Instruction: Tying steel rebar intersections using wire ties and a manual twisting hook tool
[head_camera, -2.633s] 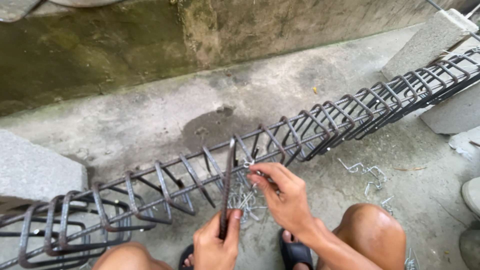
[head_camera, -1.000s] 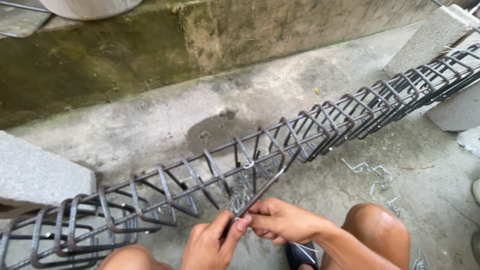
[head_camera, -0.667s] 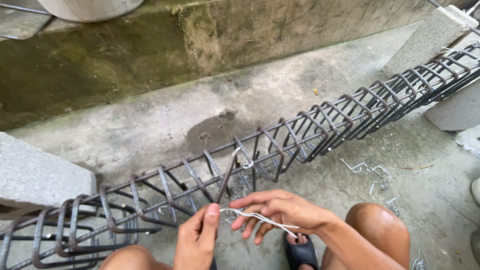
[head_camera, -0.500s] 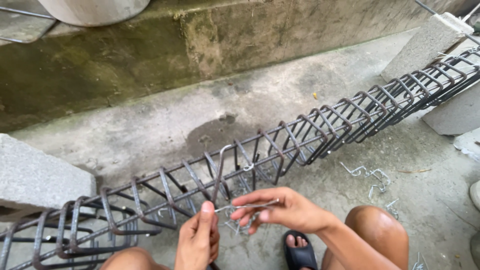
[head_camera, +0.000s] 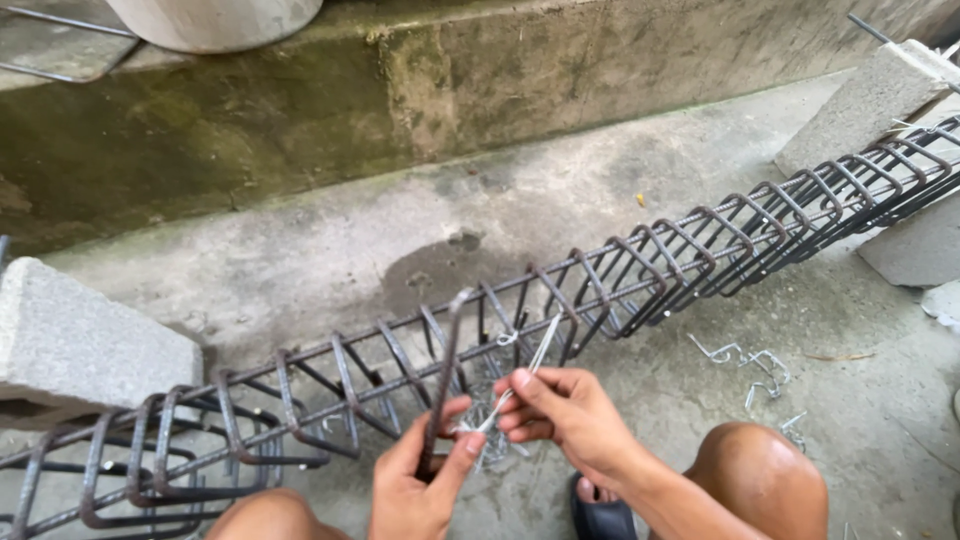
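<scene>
Holding a thin tie wire (head_camera: 528, 368) pinched in my right hand (head_camera: 560, 415), fingertips closed on its lower part; the wire slants up toward the near top bar of the rebar cage (head_camera: 640, 280). My left hand (head_camera: 420, 480) is closed around one dark stirrup (head_camera: 445, 375), thumb up against it, just beside the right hand. A bundle of loose wires (head_camera: 480, 420) shows between both hands, under the cage. The cage runs diagonally from lower left to upper right, its ends resting on concrete blocks (head_camera: 85, 335) and (head_camera: 870, 100). Bent wire scraps (head_camera: 750, 365) lie on the concrete floor (head_camera: 330, 240), near my right knee (head_camera: 765, 470).
</scene>
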